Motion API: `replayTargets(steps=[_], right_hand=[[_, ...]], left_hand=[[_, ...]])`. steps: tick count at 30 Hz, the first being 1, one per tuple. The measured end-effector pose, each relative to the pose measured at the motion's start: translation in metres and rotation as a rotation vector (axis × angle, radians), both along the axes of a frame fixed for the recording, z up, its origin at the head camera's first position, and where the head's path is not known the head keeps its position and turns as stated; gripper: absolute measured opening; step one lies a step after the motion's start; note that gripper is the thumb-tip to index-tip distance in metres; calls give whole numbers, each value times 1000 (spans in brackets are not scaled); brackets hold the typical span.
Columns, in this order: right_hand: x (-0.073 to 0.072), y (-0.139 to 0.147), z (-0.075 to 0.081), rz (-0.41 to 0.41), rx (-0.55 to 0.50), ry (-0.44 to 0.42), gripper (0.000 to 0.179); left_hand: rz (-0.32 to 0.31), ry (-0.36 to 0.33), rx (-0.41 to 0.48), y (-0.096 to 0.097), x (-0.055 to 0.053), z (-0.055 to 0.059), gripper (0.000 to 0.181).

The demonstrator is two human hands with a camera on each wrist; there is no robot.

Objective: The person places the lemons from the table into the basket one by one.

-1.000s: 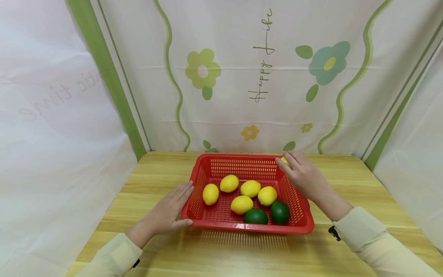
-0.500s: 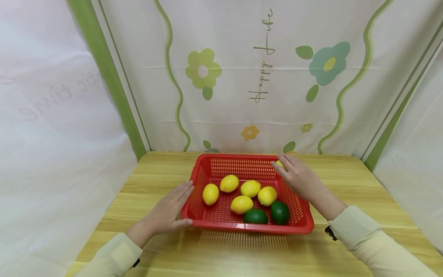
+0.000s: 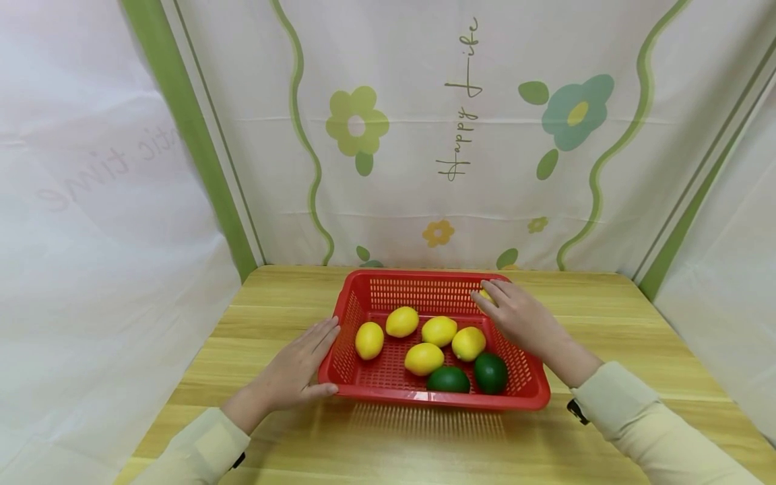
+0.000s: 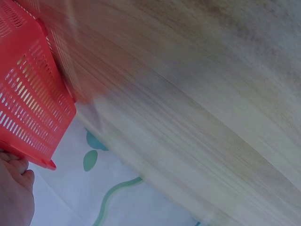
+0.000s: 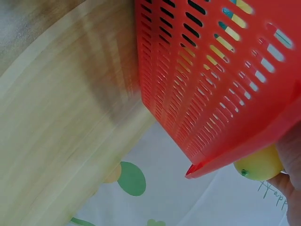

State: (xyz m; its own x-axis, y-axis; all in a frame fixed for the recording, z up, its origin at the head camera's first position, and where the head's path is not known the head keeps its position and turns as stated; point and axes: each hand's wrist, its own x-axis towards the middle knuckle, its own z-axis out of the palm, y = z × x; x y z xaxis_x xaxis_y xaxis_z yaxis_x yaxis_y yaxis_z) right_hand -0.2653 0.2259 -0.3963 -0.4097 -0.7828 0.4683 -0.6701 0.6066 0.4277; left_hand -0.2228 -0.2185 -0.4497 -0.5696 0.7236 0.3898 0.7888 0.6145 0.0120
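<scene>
A red plastic basket [image 3: 388,396] with slotted walls stands on the table. My left hand [image 3: 291,370] rests against its left rim, fingers extended and thumb at the front corner. In the left wrist view, part of the left hand [image 4: 16,188] shows at the rim. My right hand [image 3: 527,320] grips a lemon [image 3: 487,295] over the basket's back right corner; the fingers hide most of it. One end of this lemon [image 5: 258,164] shows beside the rim in the right wrist view. Inside lie several lemons [image 3: 424,359] and two dark green, rounded fruits [image 3: 490,373] at the front right.
The basket stands on a wood-grain table [image 3: 285,451]. Behind the table hangs a white curtain [image 3: 400,188] with printed flowers. Another white sheet [image 3: 109,269] closes off the left side, and one more [image 3: 727,202] the right.
My right hand has moved a little left and lower with the lemon, from above the right rim to over the basket's inside. The left hand and the basket have stayed in place.
</scene>
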Motion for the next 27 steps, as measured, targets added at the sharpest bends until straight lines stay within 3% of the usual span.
replayTargets(steps=[11,27], right_hand=[[6,0,-3,-49,21,-70,52],[6,8,-1,-10,-30,-85,53]], left_hand=[[6,-27,-10,2,1,2,91],[7,-16,5,2,2,2,91]])
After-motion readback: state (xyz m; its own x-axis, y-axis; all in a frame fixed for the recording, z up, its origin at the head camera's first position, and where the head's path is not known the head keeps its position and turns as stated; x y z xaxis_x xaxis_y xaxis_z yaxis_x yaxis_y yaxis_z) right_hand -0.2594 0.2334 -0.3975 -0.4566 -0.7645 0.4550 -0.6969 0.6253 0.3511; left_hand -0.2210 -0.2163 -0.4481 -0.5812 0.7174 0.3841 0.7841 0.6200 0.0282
